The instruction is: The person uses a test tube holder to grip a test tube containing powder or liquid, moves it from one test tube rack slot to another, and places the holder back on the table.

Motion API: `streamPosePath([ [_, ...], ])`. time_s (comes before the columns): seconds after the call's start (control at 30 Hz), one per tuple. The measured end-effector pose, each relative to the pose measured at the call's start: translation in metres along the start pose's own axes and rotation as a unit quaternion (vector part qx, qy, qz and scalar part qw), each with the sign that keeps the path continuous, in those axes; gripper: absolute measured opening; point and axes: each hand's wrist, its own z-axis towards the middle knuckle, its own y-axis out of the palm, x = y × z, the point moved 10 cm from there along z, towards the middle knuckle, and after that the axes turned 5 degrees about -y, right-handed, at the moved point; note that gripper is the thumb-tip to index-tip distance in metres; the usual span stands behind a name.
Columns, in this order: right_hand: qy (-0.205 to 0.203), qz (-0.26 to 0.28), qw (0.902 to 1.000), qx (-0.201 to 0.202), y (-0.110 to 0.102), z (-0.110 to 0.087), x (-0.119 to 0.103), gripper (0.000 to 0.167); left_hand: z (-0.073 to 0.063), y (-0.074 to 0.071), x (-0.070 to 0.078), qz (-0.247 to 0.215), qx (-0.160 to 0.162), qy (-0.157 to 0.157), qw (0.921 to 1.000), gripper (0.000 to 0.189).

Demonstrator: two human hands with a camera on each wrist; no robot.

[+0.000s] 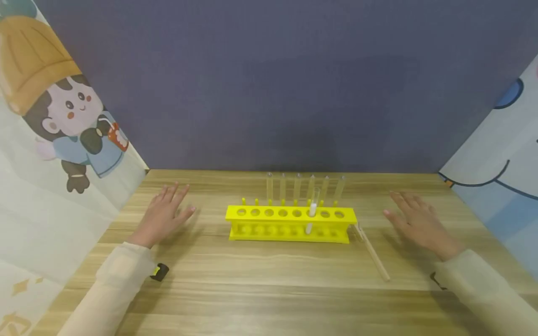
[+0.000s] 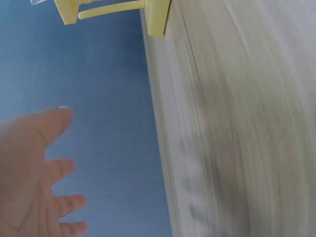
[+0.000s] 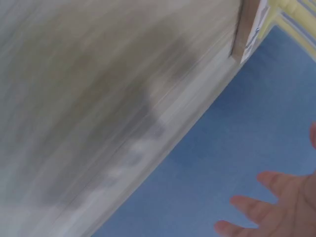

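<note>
A yellow test tube rack (image 1: 290, 237) stands on the wooden table. One test tube (image 1: 316, 195) with white contents sits in a hole right of the rack's middle. Several empty-looking glass tubes (image 1: 269, 187) stand upside down on the pegs along its back. Beside the rack's right end lies a wooden test tube clamp (image 1: 376, 259). My left hand (image 1: 161, 214) is spread with fingers extended, left of the rack and apart from it. On the other side, my right hand (image 1: 420, 226) is likewise spread, nearest the clamp and touching neither it nor the rack.
Behind the wooden table (image 1: 269, 298) rises a dark blue panel (image 1: 269, 93). Cartoon-printed curtains (image 1: 25, 224) hang at both sides. A small black and yellow item (image 1: 159, 272) shows by the left cuff, and a dark strap-like piece (image 1: 438, 281) by the right cuff.
</note>
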Motion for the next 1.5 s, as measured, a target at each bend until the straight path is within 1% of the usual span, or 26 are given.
streamPosePath([
  [0.2,-0.055,0.011,0.9975,0.044,-0.005,0.003,-0.02,0.06,-0.001,0.004,0.006,-0.004,0.004,0.018,0.9998,0.07],
  [0.33,-0.071,0.025,0.9962,0.043,-0.004,0.005,-0.028,0.058,-0.002,0.005,0.011,-0.021,0.008,0.028,0.9994,0.069],
  [0.4,-0.074,0.03,0.996,0.039,-0.003,0.006,-0.032,0.058,-0.003,0.006,0.013,-0.031,0.004,0.03,0.9991,0.069],
  [0.7,-0.055,0.064,0.9964,0.006,0.006,0.007,-0.041,0.063,-0.002,0.013,0.019,-0.072,-0.015,0.027,0.9969,0.068],
  [0.83,-0.041,0.07,0.9965,-0.017,0.01,0.008,-0.044,0.064,-0.003,0.015,0.023,-0.072,-0.013,0.03,0.9969,0.067],
  [1.0,-0.04,0.071,0.9962,-0.031,0.016,0.012,-0.048,0.066,-0.005,0.017,0.034,-0.079,-0.013,0.037,0.9961,0.064],
  [1.1,-0.046,0.073,0.9956,-0.037,0.019,0.013,-0.049,0.067,-0.004,0.019,0.041,-0.09,-0.016,0.04,0.995,0.061],
  [1.23,-0.053,0.078,0.9944,-0.048,0.026,0.014,-0.051,0.069,-0.004,0.02,0.049,-0.112,-0.014,0.047,0.9925,0.058],
  [1.3,-0.048,0.079,0.9942,-0.055,0.029,0.014,-0.051,0.069,-0.004,0.021,0.053,-0.126,-0.015,0.053,0.9905,0.057],
  [1.5,-0.029,0.067,0.9941,-0.081,0.036,0.015,-0.051,0.071,-0.006,0.029,0.064,-0.165,-0.033,0.067,0.9834,0.056],
])
